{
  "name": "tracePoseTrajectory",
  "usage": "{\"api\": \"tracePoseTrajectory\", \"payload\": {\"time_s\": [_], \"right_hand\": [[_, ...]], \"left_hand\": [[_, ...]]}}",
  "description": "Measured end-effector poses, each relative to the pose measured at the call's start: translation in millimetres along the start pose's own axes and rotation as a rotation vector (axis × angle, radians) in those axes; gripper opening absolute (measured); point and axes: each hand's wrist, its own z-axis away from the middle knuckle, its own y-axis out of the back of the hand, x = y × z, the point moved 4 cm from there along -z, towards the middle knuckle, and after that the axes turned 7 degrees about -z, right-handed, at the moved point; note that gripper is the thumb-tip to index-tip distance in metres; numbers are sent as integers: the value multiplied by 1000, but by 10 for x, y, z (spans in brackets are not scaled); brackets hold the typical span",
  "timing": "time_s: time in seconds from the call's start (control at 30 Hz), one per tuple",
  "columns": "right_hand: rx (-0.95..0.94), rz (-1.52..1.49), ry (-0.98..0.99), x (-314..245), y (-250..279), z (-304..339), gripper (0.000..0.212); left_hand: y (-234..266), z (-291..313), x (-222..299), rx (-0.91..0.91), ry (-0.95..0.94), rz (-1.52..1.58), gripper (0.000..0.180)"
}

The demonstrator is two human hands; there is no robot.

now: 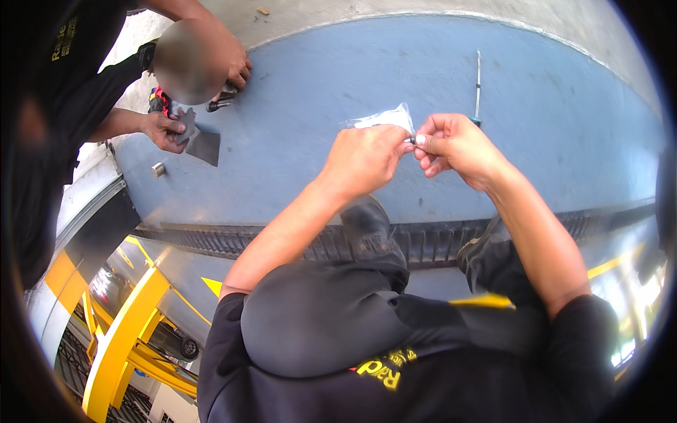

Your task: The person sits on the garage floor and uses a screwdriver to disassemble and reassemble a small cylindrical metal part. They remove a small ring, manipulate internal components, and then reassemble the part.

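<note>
My left hand [370, 158] and my right hand [455, 148] meet in front of me above the blue floor. Between their fingertips is a small dark part [414, 140] with a light metallic piece beside it, too small to name further. Both hands are closed in a pinch on it. A clear plastic bag [384, 118] shows just beyond my left fingers; whether that hand grips the bag or only covers it, I cannot tell. To the right of my hands lies a thin screwdriver-like tool [479, 84], its metal shaft pointing away and its dark green end partly behind my right hand.
At the left a co-worker's hand [166, 130] holds grey sheets [203, 146]. Their other hand [236, 69] is by a dark metal tool [221, 100]. A short metal cylinder [159, 170] stands on the blue floor [303, 92]. A dark ribbed strip [437, 243] runs by my shoes.
</note>
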Motion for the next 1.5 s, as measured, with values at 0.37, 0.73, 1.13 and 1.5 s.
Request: {"api": "tracePoseTrajectory", "payload": {"time_s": [0.37, 0.73, 1.13, 1.5], "right_hand": [[81, 326, 254, -63, -71, 43, 12], [161, 758, 502, -243, -156, 175, 18], [291, 996, 467, -326, -183, 235, 29], [286, 881, 470, -289, -318, 272, 33]], "left_hand": [[71, -26, 37, 14, 28, 94, 14], [51, -26, 114, 3, 107, 306, 17], [42, -7, 191, 110, 171, 469, 21], [130, 39, 239, 157, 196, 566, 20]]}}
